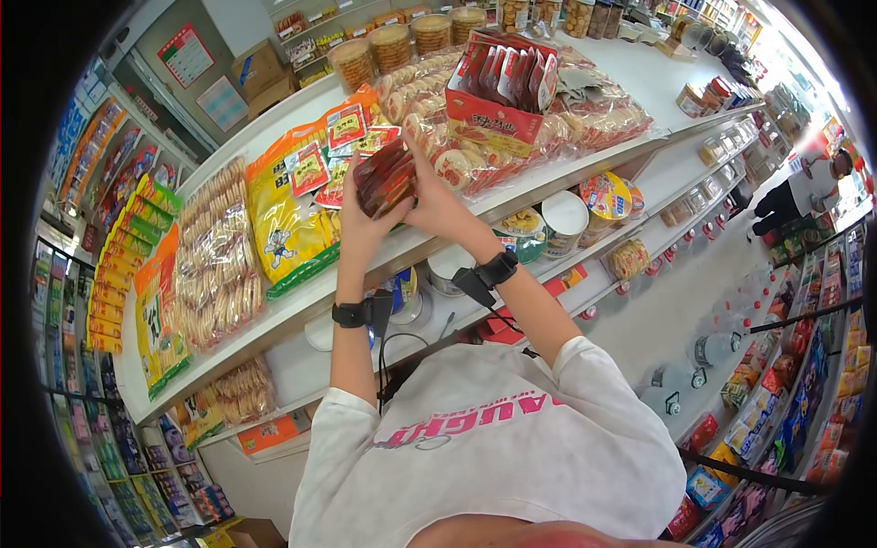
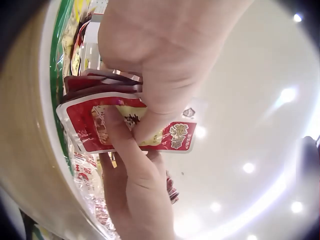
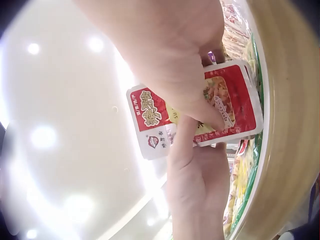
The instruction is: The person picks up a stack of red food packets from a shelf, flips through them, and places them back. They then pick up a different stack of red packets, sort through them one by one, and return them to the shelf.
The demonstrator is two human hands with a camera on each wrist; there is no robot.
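Both hands hold a small stack of red snack packets [image 1: 385, 178] over the counter's front edge. My left hand [image 1: 365, 228] grips the stack from the left side, and my right hand [image 1: 437, 203] grips it from the right. In the left wrist view, the thumbs press on the printed face of the front packet [image 2: 82, 120], with more packets fanned out behind it. The right wrist view shows the same red-and-white front packet [image 3: 242, 95] under both thumbs. Just beyond the hands, several small red packets [image 1: 309, 169] lie on a large yellow snack bag [image 1: 274, 215].
A red display box [image 1: 493, 126] of upright dark red packets stands on bagged round crackers [image 1: 603, 123] to the right. Clear tubs [image 1: 391, 47] line the back. Long bagged biscuits [image 1: 215, 247] lie at left. Below the counter edge, a shelf holds tubs and instant noodle cups [image 1: 606, 194].
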